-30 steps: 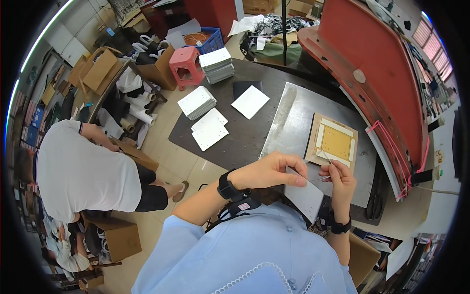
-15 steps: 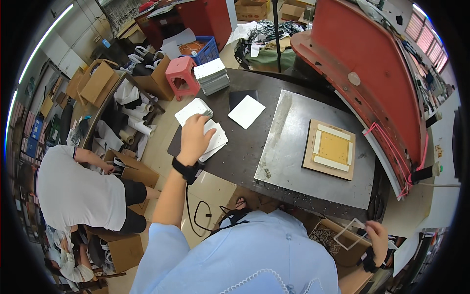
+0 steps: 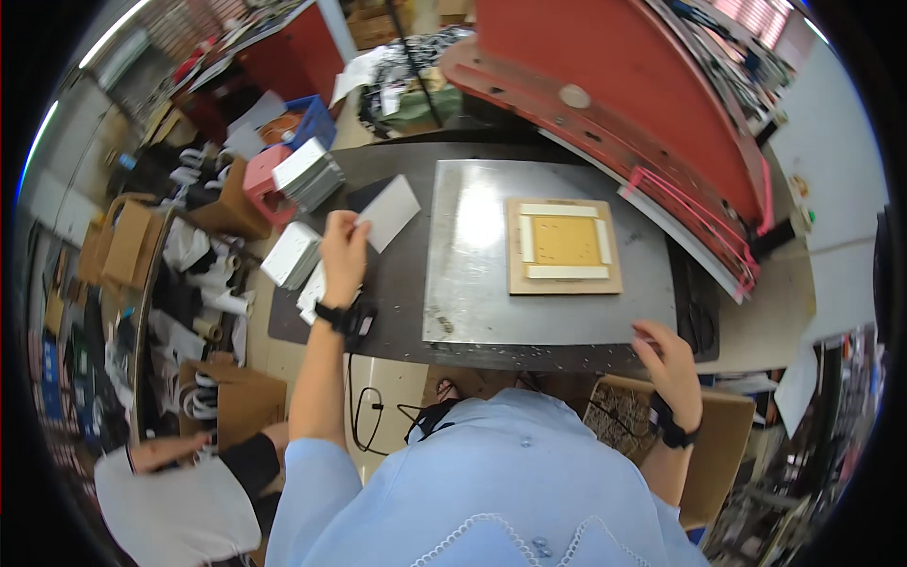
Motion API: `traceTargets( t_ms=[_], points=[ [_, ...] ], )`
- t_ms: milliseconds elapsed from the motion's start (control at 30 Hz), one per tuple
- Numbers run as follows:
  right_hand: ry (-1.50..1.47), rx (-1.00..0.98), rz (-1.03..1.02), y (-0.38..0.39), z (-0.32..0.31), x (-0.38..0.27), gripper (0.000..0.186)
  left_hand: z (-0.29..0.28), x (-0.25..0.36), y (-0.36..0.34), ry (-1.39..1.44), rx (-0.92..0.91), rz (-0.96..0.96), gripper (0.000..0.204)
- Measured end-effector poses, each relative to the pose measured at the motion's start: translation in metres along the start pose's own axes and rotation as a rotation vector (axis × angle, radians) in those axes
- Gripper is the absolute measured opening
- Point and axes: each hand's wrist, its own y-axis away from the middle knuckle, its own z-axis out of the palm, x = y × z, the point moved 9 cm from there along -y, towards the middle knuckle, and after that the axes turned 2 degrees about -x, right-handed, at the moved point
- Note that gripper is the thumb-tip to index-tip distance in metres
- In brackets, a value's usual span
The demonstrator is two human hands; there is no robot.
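The left hand pinches a thin white rectangular card toward the far left corner of the dark, flat bench; the right hand, empty, loosely open, hovers by the near edge. Light pressure should avoid bending.

Your left hand hides part of the loose white cards. Your blue shirt and the blurred co-worker are cut off below; the red machine is cut off above.

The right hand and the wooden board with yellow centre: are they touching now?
Apart. The head view shows a strip of bare metal plate between the right hand and the wooden board.
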Motion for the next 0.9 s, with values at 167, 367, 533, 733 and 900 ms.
traceTargets(
  t_ms=[167,367,533,733,900],
  points=[
    [-0.587,-0.125,0.033,-0.028,0.046,-0.029,0.026,0.040,0.104,0.039,0.599,-0.417,-0.198,0.018],
    [-0.584,-0.221,0.078,-0.053,0.066,-0.022,0.025,0.121,0.150,0.105,0.663,-0.805,-0.292,0.029],
    [-0.555,0.018,0.161,-0.094,0.024,0.032,0.025,0.142,0.188,0.082,0.036,-0.573,0.425,0.033],
    [-0.624,0.020,0.126,-0.139,0.036,0.037,0.026,0.178,0.160,0.069,0.043,-0.540,0.334,0.028],
    [-0.584,-0.017,0.160,-0.152,0.048,0.036,0.026,0.178,0.155,0.068,0.080,-0.552,0.250,0.027]
  ],
)
